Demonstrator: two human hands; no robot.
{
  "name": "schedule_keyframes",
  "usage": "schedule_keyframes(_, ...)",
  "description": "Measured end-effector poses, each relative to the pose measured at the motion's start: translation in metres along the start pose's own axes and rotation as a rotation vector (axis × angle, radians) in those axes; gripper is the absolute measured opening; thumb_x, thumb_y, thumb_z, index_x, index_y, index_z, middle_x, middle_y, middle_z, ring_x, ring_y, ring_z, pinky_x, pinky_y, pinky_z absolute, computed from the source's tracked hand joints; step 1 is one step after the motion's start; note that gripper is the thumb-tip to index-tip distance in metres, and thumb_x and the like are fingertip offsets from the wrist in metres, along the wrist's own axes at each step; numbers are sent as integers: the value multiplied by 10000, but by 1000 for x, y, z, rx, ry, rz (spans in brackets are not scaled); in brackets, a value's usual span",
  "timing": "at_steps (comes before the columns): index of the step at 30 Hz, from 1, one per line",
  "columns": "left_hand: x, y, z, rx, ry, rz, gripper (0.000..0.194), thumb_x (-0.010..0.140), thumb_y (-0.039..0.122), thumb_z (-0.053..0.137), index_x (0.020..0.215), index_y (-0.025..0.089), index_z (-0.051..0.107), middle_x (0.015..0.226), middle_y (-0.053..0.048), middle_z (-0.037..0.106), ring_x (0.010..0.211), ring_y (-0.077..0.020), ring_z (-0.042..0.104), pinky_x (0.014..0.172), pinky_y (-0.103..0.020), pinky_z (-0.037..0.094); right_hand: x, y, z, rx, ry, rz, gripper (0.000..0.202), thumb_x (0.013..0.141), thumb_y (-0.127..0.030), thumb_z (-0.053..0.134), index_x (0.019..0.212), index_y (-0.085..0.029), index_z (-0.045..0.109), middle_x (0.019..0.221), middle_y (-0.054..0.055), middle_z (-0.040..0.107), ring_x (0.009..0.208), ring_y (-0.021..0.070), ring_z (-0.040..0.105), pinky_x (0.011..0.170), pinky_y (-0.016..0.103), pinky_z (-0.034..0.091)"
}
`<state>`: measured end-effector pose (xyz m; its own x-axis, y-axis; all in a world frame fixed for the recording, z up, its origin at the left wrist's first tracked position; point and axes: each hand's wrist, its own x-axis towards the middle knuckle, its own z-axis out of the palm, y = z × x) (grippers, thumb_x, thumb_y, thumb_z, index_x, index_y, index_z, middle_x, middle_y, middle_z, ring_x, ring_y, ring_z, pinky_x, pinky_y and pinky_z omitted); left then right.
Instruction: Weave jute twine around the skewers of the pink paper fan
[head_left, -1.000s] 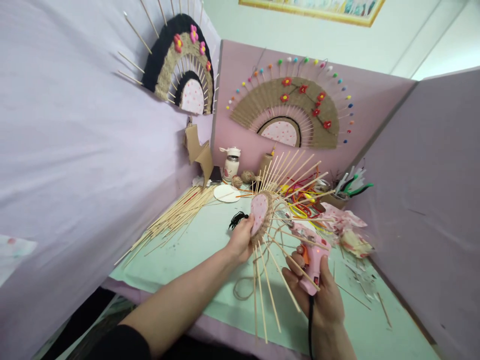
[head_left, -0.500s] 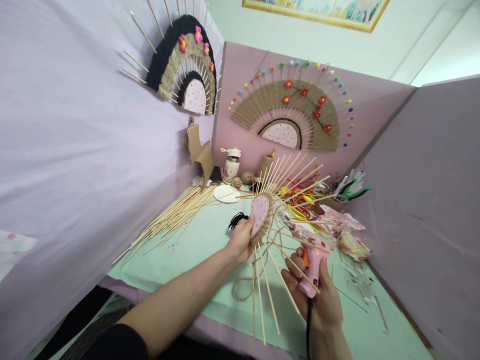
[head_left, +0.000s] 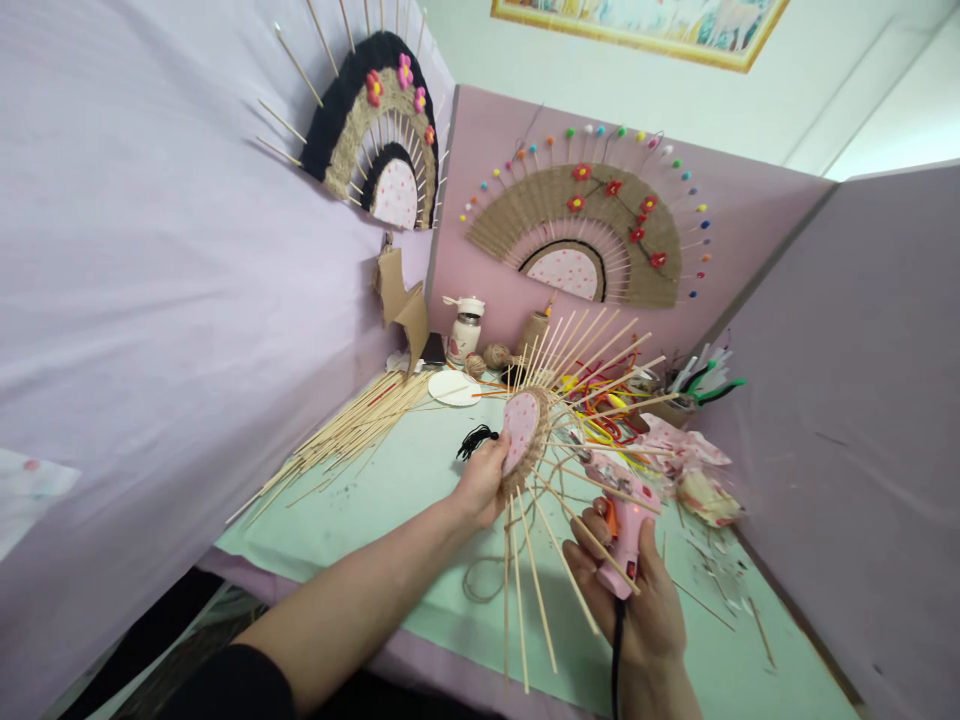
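My left hand [head_left: 484,482] grips a half-round piece [head_left: 523,425] faced with pink dotted fabric and edged with twine. Thin wooden sticks [head_left: 570,560] fan out from its curved edge, upward, rightward and down. In my right hand [head_left: 630,580] is a pink hot glue gun [head_left: 626,520] with an orange trigger and a black cord. Its nozzle points up and left, behind some of the sticks, near the twine edge; whether it touches is unclear. Loose twine [head_left: 484,580] curls on the table below the piece. A black tassel [head_left: 476,440] shows beside my left hand.
Loose wooden sticks [head_left: 337,430] lie at the left, near a white oval [head_left: 454,388]. A white bottle [head_left: 465,330] and twine balls [head_left: 495,356] stand behind. Coloured cords [head_left: 600,400], green-handled pliers [head_left: 712,385] and crumpled fabric [head_left: 682,440] lie right. Finished fans [head_left: 570,230] hang on the partitions.
The camera view has shifted slightly, so the background sits a little farther right. Both hands, the fan piece and the glue gun stay almost where they were.
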<state>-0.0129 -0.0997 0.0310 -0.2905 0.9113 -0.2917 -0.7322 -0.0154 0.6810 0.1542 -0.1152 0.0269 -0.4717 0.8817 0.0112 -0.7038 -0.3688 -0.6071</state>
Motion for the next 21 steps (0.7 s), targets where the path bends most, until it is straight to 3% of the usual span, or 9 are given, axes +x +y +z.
schedule_keyframes(12,-2,2,1,-29,20,-13,214,901,323,547,759,193,455,590,27,600,380,-84,506,417,-210,453,-2,0,5,-124,49,-20,339,855,-525,554,862,-191,607,710,-24,338,578,120,314,483,230,392)
schedule_keyframes(21,-3,3,2,4,10,-6,204,945,291,456,766,194,444,569,37,572,365,-84,493,409,-214,447,-3,0,5,-68,45,-8,321,877,-495,538,885,-185,618,704,-21,352,582,114,327,468,197,387)
